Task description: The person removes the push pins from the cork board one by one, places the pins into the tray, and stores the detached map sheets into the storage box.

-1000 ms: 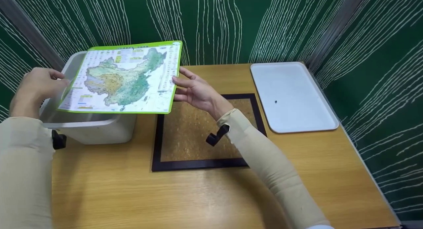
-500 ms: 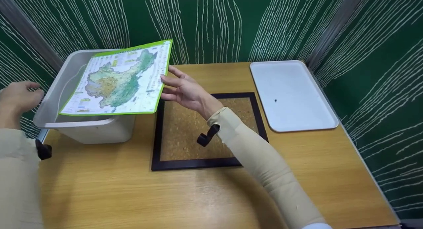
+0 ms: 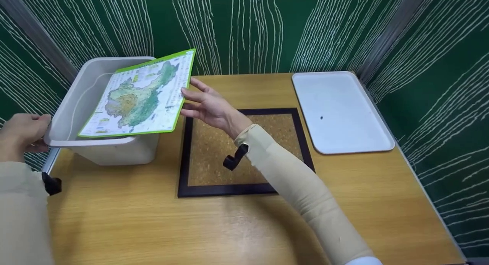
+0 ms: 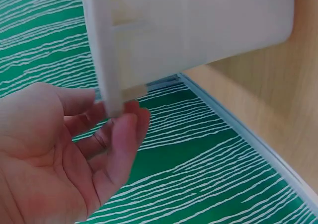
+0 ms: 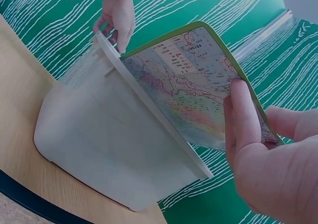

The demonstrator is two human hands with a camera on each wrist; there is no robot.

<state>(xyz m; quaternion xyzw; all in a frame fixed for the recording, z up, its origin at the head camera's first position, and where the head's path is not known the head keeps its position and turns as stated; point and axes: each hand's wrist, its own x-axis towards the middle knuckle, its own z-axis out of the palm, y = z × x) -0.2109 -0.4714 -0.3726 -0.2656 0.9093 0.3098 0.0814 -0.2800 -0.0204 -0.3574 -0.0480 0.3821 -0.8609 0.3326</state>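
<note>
In the head view my right hand [image 3: 214,106] pinches the right edge of a map sheet [image 3: 141,96] with a green border, thumb on top and fingers beneath. The sheet tilts down to the left over the mouth of a pale grey plastic bin [image 3: 110,154]. The right wrist view shows the sheet's printed underside [image 5: 184,90] and its left end reaching past the bin's rim [image 5: 149,102]. My left hand [image 3: 23,133] is at the bin's near left corner. In the left wrist view its fingers [image 4: 124,144] curl round the rim.
Right of the bin lies a cork board [image 3: 229,154] with a dark frame, partly under my right forearm. A white tray [image 3: 344,112] with a small dark spot lies at the back right of the wooden table [image 3: 153,226]. Green walls with white lines enclose the back and sides.
The left hand has left the map's left side and moved down to the bin's corner. The right hand has moved slightly left with the map, whose left side now tilts lower.
</note>
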